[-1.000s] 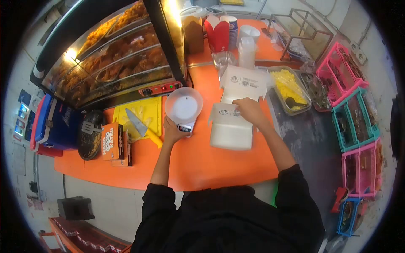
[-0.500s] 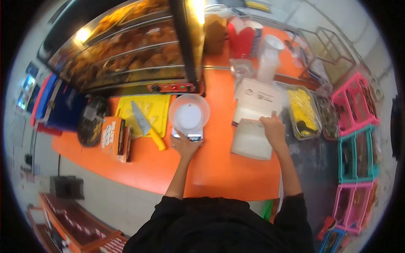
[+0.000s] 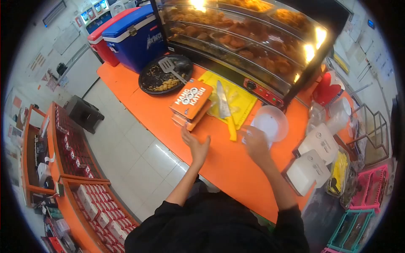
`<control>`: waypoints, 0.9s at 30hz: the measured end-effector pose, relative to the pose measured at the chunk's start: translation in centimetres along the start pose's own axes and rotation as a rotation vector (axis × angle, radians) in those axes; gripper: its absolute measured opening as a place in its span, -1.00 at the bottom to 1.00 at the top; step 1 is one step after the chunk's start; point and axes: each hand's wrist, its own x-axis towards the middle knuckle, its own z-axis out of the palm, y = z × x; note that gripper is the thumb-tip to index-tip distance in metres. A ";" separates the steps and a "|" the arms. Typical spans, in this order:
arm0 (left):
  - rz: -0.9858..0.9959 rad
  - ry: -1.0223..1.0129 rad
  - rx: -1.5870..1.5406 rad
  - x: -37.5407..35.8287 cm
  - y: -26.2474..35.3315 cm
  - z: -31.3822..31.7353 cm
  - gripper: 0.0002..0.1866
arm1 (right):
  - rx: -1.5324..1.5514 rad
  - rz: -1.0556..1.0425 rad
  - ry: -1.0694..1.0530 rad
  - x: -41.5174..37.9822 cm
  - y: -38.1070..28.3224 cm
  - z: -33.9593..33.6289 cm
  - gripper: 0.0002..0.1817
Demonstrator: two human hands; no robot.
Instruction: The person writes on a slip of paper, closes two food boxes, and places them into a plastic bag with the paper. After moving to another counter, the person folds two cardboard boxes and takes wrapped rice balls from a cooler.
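Long orange counter (image 3: pixel 219 164), running diagonally, bearing all below.
Glass-fronted lit display cabinet (image 3: pixel 253 46) of fried pieces, at the counter's far edge.
Blue cooler box with white lid (image 3: pixel 135 40), at the counter's far left end, beside a red one.
Round black pan (image 3: pixel 162 76) with crumbs and a metal spatula, in front of the cooler.
Yellow plastic cutting board (image 3: pixel 242 99), carrying a yellow-handled knife (image 3: pixel 225 111) laid lengthwise.
Stack of flat orange cardboard boxes (image 3: pixel 190 103), just left of the board.
White closed cardboard meal boxes (image 3: pixel 308 170), toward the right end.
Small scale with round clear plastic bowl (image 3: pixel 270 123), just right of the knife handle.
Right hand (image 3: pixel 255 143): fingers curled at the bowl's near rim; grip not discernible.
Left hand (image 3: pixel 195 145): open, fingers spread, holding nothing, above the counter just short of the orange boxes.
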 end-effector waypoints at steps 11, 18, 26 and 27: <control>-0.089 -0.481 0.514 5.3 -9.7 -3.3 -0.15 | -0.343 -0.400 0.095 21.6 -4.9 13.5 -0.62; 0.031 -0.278 -0.259 5.5 -6.9 -4.4 -0.14 | -0.243 -0.101 0.493 12.6 -10.1 4.7 -0.71; -0.137 -0.997 -0.840 0.7 4.9 -3.9 0.20 | 0.547 0.483 0.607 -4.6 -14.9 1.8 -0.55; -0.145 -1.038 -0.869 0.5 6.4 -3.5 0.16 | 0.539 0.501 0.616 -5.6 -15.0 1.6 -0.55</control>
